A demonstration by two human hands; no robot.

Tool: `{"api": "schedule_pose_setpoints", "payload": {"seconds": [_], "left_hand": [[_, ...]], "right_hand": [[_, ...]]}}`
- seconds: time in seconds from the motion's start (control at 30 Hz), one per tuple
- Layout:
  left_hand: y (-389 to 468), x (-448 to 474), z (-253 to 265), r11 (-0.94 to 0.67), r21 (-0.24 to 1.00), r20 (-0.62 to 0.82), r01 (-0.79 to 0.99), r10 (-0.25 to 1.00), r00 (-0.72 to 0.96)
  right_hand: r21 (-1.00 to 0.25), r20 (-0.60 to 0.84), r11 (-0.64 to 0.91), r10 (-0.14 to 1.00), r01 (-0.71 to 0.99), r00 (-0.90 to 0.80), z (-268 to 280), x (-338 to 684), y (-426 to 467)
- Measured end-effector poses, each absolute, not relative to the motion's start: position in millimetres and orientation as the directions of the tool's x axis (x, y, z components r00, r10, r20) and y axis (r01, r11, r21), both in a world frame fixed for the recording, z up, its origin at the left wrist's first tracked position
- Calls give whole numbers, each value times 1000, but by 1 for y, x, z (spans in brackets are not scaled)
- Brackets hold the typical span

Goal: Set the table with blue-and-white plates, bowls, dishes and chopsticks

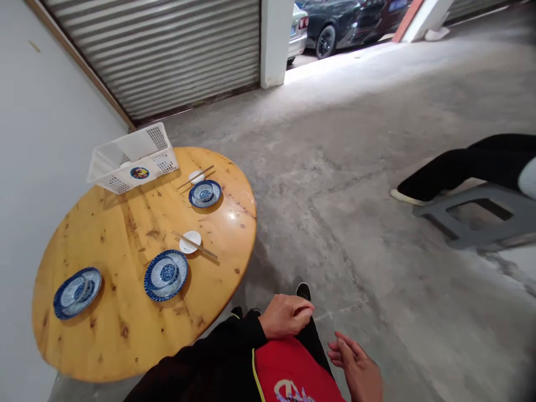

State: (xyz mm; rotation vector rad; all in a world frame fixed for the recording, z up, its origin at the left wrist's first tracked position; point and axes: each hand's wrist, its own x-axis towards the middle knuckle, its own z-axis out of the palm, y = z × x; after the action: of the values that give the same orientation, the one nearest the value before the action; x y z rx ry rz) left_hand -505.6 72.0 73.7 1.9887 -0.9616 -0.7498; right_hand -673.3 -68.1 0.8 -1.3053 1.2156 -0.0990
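My left hand [287,316] is in front of my red shirt front, its fingers curled into a loose fist. Nothing shows sticking out of it, and it is apart from the table. Lower and to the right, my right hand [355,365] hangs over the floor with its fingers loosely bent and slightly apart, holding nothing. Left of my hands is a round wooden table [125,329]. Nearest me on it, a blue-and-white plate [184,268] bears a clear bowl [167,272]. Beside them, a pair of chopsticks [205,252] lies across a small white dish [190,240].
Two more blue-and-white plates [61,307] [216,188] bear bowls. Other chopsticks [205,171] cross a white dish [196,177]. A white plastic basket [115,181] stands at the table's back. On the right, a person's leg [444,173] is beside a grey stool [460,243]. Cars stand outside.
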Motion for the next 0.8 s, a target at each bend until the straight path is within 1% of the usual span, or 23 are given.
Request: {"api": "schedule_pose_setpoints", "payload": {"seconds": [0.1, 0.2, 0.27, 0.4, 0.5, 0.63, 0.73, 0.8], "left_hand": [[17, -480, 75, -460, 834, -148, -305, -719, 679], [-35, -458, 82, -505, 830, -135, -238, -596, 792], [-65, -447, 88, -505, 838, -126, -204, -544, 829], [-106, -430, 92, -515, 837, -115, -183, -494, 862], [-124, -412, 89, -534, 838, -158, -110, -431, 888], [-144, -367, 79, -551, 834, -216, 3, -321, 922], [-162, -315, 72, -536, 844, -206, 27, -277, 938], [-176, -272, 71, -529, 849, -182, 17, -261, 948]], "right_hand": [[-787, -587, 290, -622, -544, 518, -2, -634, -140], [-819, -549, 231, -581, -525, 600, 7, -590, -213], [-834, -526, 185, -550, -519, 649, 16, -561, -256], [-844, -506, 107, -485, -526, 714, 24, -504, -319], [-842, -517, 76, -401, -534, 757, 21, -459, -340], [-841, -530, 46, -268, -538, 805, 15, -395, -343], [-842, -533, 13, -175, -540, 828, 13, -345, -344], [-832, -547, -12, -148, -555, 824, 13, -308, -350]]}}
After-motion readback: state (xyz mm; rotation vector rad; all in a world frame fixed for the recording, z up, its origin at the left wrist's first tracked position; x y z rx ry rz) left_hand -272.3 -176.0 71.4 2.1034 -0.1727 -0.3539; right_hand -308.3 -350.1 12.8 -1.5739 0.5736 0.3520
